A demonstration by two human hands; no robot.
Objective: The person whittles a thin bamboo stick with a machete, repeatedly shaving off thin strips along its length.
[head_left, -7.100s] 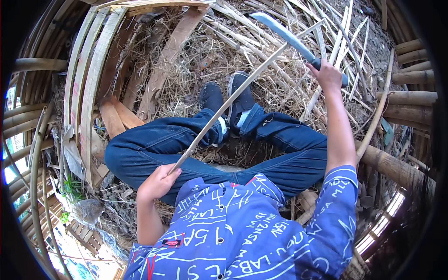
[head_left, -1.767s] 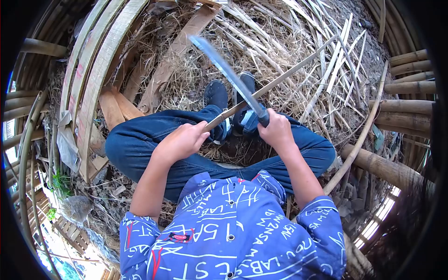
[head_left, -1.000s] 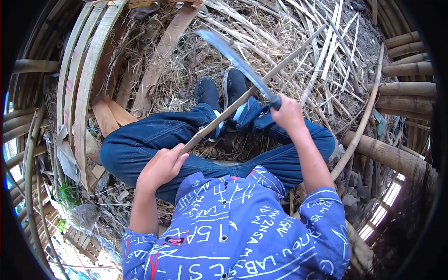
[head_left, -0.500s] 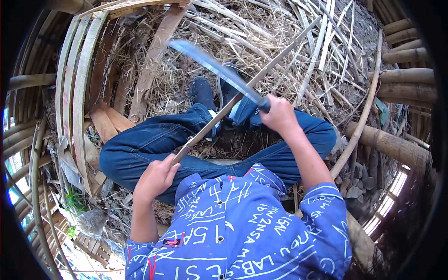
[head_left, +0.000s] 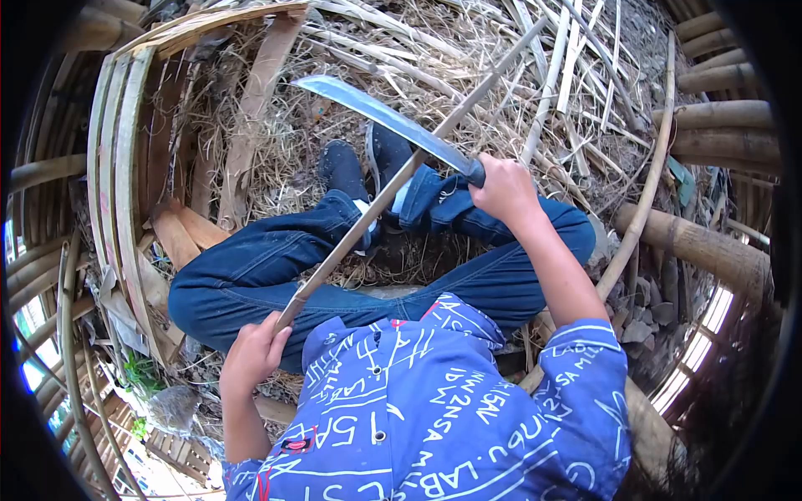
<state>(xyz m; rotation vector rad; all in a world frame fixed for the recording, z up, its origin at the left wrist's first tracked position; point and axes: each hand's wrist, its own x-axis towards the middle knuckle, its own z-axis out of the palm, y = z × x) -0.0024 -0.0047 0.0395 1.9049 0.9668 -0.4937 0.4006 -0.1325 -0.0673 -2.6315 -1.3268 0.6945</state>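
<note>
My left hand [head_left: 254, 354] is closed round the near end of a long bamboo strip [head_left: 357, 227], which slants up and away to the right past my shoes. In my right hand [head_left: 506, 190] is the dark handle of a machete [head_left: 378, 122], gripped above my right thigh. Its long curved blade points up and to the left, crossing over the strip near the strip's middle. Both hands are in front of my torso, above my folded legs in blue jeans [head_left: 251, 265].
Straw and loose split bamboo [head_left: 576, 75] cover the ground ahead. Curved wooden slats [head_left: 127, 150] stand on the left, beside a flat board [head_left: 256, 108]. A thick bamboo pole [head_left: 697, 242] lies at the right, near a long thin pole [head_left: 652, 196] and some stones [head_left: 639, 330].
The machete blade, blurred before, now shows sharply, still across the strip. My left hand and the strip's near end have shifted slightly left and down in view; the whole scene has moved a little left.
</note>
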